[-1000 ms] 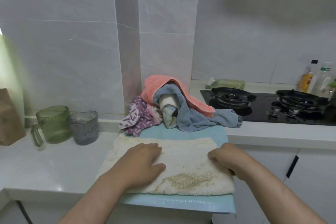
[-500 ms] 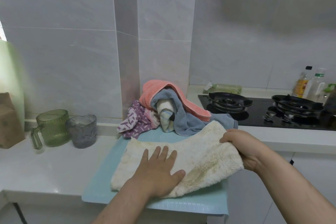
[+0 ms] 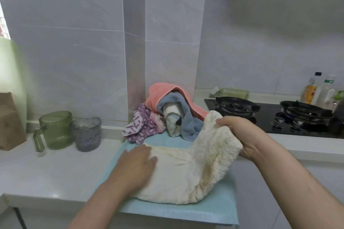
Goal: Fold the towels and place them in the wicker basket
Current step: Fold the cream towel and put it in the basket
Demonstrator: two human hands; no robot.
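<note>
Second fold in hand. The cream towel (image 3: 186, 173) lies on the mat (image 3: 167, 212). The left hand (image 3: 137, 161), fingers flat, pins its left half, and the right hand (image 3: 240, 135) grips its raised right end. The next move likely calls for carrying that end leftward, edges aligned. The pile (image 3: 173, 109) waits behind; no basket is in view.

Home kitchen; gas hob (image 3: 268, 113) in white counter (image 3: 46, 169); tiled wall (image 3: 74, 52); oil bottles (image 3: 316, 91).

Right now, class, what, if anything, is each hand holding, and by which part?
Right hand grips the cream towel by its raised right end. Left hand holds nothing, only presses flat on the towel.
</note>
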